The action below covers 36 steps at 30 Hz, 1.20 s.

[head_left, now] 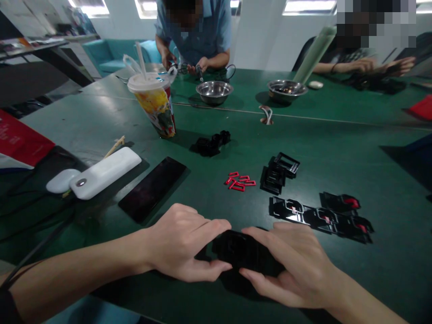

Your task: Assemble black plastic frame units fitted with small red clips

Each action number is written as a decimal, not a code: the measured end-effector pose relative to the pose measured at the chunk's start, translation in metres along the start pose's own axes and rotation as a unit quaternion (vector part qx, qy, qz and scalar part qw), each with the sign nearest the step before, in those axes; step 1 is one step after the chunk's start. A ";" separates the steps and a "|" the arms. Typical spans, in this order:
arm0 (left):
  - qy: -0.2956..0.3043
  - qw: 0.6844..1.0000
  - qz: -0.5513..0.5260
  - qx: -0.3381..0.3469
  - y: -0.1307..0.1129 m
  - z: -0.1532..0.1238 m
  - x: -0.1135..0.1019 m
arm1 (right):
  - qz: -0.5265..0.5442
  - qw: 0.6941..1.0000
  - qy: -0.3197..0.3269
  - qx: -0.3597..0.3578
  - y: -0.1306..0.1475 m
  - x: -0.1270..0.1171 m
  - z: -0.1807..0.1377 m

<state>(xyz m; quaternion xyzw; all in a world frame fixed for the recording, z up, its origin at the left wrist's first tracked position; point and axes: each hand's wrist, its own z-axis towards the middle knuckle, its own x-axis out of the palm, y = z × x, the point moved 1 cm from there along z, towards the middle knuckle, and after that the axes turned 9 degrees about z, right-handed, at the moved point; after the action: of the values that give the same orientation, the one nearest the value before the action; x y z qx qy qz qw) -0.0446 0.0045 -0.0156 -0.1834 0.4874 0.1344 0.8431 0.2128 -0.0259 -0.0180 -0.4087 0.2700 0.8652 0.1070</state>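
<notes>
Both of my hands grip one black plastic part (243, 253) low over the green table (330, 148). My left hand (184, 243) pinches its left end between thumb and fingers. My right hand (290, 265) wraps its right end, and most of the part is hidden under the fingers. Just beyond lie small red clips (240, 181), a stack of black frames (280, 171), and a row of black assemblies with red inserts (320, 216). A small heap of black pieces (211, 143) sits farther back.
A dark phone (153, 188), a white power bank (105, 172) and a white mouse (62, 180) lie at left, with cables. A lidded drink cup (155, 104) with a straw stands behind them. Two steel bowls (214, 92) (286, 89) sit by two other people working across the table.
</notes>
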 end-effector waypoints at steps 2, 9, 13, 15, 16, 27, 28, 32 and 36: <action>0.005 1.000 0.005 0.001 0.000 0.000 0.000 | -0.002 1.000 -0.001 -0.002 0.000 0.000 0.000; 0.016 1.000 0.003 -0.002 0.001 -0.002 0.001 | 0.003 1.000 0.004 0.004 0.000 0.002 0.000; 0.027 1.000 -0.004 -0.003 0.002 -0.001 0.000 | 0.003 1.000 0.005 0.006 -0.001 0.002 -0.001; 0.027 1.000 -0.003 -0.004 0.002 0.000 0.001 | 0.005 1.000 0.007 0.009 -0.001 0.002 -0.001; 0.026 1.000 -0.002 -0.005 0.002 0.000 0.001 | 0.006 1.000 0.008 0.010 -0.001 0.002 -0.001; 0.024 1.000 -0.005 -0.010 0.003 0.000 0.003 | 0.013 1.000 0.022 0.015 -0.002 0.002 -0.002; 0.026 1.000 -0.003 -0.011 0.003 0.000 0.002 | 0.012 0.999 0.026 0.016 -0.002 0.002 -0.002; 0.026 1.000 0.007 -0.011 0.003 0.000 0.003 | 0.008 0.999 0.035 0.022 -0.002 0.000 -0.002; 0.025 1.000 0.010 -0.011 0.003 -0.001 0.004 | 0.010 0.999 0.037 0.020 -0.002 0.000 -0.002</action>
<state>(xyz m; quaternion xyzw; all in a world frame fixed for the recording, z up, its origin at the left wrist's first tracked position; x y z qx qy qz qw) -0.0444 0.0074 -0.0202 -0.1912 0.5082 0.1434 0.8274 0.2144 -0.0255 -0.0196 -0.4356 0.2948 0.8451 0.0961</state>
